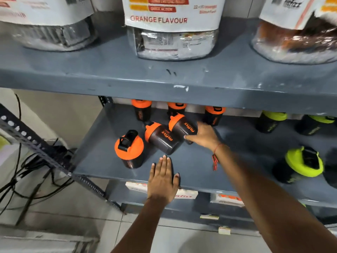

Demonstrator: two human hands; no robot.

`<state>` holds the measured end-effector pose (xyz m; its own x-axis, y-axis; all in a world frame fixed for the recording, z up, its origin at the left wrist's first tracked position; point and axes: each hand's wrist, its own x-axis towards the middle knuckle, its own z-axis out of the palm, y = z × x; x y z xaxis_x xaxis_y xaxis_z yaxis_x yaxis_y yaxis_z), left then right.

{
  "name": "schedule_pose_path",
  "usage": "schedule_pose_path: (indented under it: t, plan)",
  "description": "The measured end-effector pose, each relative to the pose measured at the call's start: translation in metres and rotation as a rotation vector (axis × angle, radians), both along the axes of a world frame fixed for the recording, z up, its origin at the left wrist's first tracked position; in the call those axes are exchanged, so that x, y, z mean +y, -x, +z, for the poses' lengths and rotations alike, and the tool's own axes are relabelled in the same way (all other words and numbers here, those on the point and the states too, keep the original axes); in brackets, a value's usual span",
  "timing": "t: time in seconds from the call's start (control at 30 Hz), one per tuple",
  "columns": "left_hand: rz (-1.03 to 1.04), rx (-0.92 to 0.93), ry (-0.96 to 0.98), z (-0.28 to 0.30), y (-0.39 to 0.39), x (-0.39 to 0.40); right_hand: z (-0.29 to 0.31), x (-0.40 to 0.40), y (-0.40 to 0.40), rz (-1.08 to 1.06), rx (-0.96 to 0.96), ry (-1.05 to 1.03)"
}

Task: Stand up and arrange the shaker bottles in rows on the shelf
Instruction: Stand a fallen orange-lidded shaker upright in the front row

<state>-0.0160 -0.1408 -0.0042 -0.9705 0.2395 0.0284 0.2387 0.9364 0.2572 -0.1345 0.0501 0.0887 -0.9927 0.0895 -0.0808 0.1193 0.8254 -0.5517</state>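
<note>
- On the middle shelf (102,143), two orange-lidded shakers lie toppled, lids pointing up-left.
- Right hand (204,136) wraps the farther shaker (183,127) at its base (grip looks closed).
- Left hand (162,178), spread flat, hovers just short of the nearer shaker (161,138).

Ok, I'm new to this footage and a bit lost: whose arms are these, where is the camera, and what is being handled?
There is no machine: a person wears one camera on the head, looking down at both hands. The right hand grips a tipped-over orange-lidded shaker bottle on the grey middle shelf. A second fallen bottle lies against it. The left hand is flat and open, holding nothing. Other orange bottles and green-lidded bottles stand upright. Big bags sit above.
</note>
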Motion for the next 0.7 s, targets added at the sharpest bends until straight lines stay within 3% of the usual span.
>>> schedule_pose_path:
  t: [0.17,0.33,0.7]
  plan:
    - [-0.005,0.070,-0.012,-0.009,-0.001,0.000,0.011,-0.008,0.024,0.073,-0.148,-0.155]
    - [-0.006,0.100,-0.002,-0.008,-0.002,-0.001,0.008,-0.013,0.030,0.065,-0.211,-0.182]
    - [-0.004,0.130,0.004,-0.011,0.000,-0.001,0.005,-0.015,0.020,0.017,-0.167,-0.208]
